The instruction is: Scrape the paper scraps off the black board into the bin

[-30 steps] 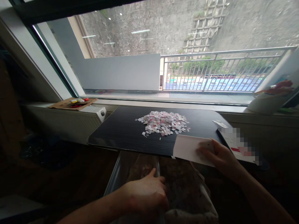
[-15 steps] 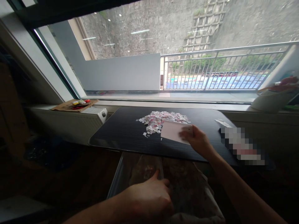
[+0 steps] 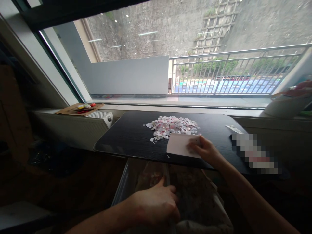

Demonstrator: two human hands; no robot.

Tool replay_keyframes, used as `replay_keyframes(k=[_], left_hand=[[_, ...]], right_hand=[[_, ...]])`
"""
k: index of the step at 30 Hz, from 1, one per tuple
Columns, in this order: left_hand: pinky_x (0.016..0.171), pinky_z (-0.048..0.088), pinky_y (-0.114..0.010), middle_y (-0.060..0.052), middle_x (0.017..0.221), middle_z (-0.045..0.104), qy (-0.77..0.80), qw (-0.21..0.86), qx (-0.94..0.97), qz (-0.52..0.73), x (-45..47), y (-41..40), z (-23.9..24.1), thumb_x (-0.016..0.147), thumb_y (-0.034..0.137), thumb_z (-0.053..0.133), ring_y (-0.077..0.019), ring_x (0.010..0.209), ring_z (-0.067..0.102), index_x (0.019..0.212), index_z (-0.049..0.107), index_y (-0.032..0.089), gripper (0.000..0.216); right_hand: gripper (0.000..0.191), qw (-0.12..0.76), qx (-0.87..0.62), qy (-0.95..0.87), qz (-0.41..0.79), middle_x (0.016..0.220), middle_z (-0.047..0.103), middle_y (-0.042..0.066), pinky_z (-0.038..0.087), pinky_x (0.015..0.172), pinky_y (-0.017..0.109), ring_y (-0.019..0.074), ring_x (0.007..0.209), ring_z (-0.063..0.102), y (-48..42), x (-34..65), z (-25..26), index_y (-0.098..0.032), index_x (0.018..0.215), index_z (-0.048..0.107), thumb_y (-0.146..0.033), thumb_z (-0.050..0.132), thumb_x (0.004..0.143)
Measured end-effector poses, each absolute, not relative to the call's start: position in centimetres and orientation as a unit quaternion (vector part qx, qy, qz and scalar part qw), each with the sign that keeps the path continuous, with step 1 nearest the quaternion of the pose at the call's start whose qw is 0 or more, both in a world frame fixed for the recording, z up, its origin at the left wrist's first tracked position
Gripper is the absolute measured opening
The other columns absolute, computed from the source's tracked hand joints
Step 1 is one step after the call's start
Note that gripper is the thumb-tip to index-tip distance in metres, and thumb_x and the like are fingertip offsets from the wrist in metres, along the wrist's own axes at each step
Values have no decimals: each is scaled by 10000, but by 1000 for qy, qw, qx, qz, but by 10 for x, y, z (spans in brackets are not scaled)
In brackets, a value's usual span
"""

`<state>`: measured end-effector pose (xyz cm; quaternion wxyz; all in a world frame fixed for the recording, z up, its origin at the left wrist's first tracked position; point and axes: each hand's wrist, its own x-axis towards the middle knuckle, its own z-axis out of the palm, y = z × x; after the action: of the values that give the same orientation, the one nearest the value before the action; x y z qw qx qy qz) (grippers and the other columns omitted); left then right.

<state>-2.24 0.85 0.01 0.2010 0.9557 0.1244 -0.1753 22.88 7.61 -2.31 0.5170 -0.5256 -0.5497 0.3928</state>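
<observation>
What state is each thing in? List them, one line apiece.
paper scraps, heaped loose on the black board.
black board, lying flat, its near edge over the bin.
white card, tilted, at the heap's near side.
right hand, gripping the white card.
bin, open, lined with a bag.
left hand, closed on the bin's rim.

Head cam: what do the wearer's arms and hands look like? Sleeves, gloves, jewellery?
No gloves on the left hand or the right hand. The left forearm and right forearm are uncovered as far as the frame shows: no sleeve, cuff, watch or band in view. No rings that I can make out, but the picture is soft, so a thin one could be missed.
</observation>
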Motion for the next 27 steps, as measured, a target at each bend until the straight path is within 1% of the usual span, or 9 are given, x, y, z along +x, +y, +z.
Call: replay_keyframes(k=[4, 7, 11, 15, 19, 23, 27], left_hand=[[1048, 319, -739, -54, 923, 660, 131, 204, 952, -190, -23, 9, 3, 832, 213, 670, -286, 1079, 551, 802, 666, 171, 52], [1043, 323, -737, -53, 926, 661, 134, 207, 951, -187, -23, 8, 4, 822, 208, 675, -283, 1072, 554, 786, 660, 170, 54], [1037, 328, -729, -55, 925, 661, 128, 202, 953, -184, -23, 8, 5, 810, 196, 676, -283, 1064, 550, 782, 657, 172, 41], [1041, 340, -702, -58, 901, 658, 130, 201, 954, -180, -23, 8, 4, 815, 197, 671, -277, 1053, 547, 756, 640, 169, 72], [1043, 329, -732, -60, 941, 664, 128, 201, 952, -192, -23, 8, 6, 839, 204, 660, -289, 1092, 549, 793, 651, 167, 60], [1057, 315, -748, -61, 956, 664, 132, 205, 949, -200, -21, 8, 10, 844, 198, 657, -297, 1128, 551, 792, 646, 162, 64], [1067, 300, -759, -62, 972, 666, 135, 203, 945, -217, -19, 8, 15, 845, 188, 661, -299, 1138, 556, 800, 649, 159, 55]], right_hand=[[384, 495, -526, -546, 424, 701, 709, -10, 552, 595, 298, 165, 629, 666, 80, 228, -24, -193, 802, 668, -489, 851, 638], [346, 477, -527, -542, 447, 726, 717, -7, 542, 608, 292, 163, 649, 665, 73, 240, -21, -183, 837, 689, -439, 836, 658], [335, 482, -529, -532, 453, 778, 727, -6, 546, 645, 289, 163, 697, 671, 70, 244, -21, -191, 855, 685, -435, 821, 670], [350, 480, -534, -521, 461, 732, 709, -21, 526, 620, 279, 160, 670, 647, 75, 233, -19, -201, 834, 677, -426, 848, 627], [372, 464, -529, -514, 490, 777, 740, -5, 532, 637, 279, 166, 698, 652, 76, 227, -12, -205, 823, 692, -416, 870, 574], [387, 449, -526, -513, 509, 813, 760, 8, 543, 658, 290, 180, 723, 666, 70, 236, -4, -204, 841, 720, -410, 879, 555], [344, 447, -535, -517, 497, 765, 748, 4, 531, 621, 275, 175, 690, 653, 66, 247, -5, -196, 814, 741, -367, 885, 553]])
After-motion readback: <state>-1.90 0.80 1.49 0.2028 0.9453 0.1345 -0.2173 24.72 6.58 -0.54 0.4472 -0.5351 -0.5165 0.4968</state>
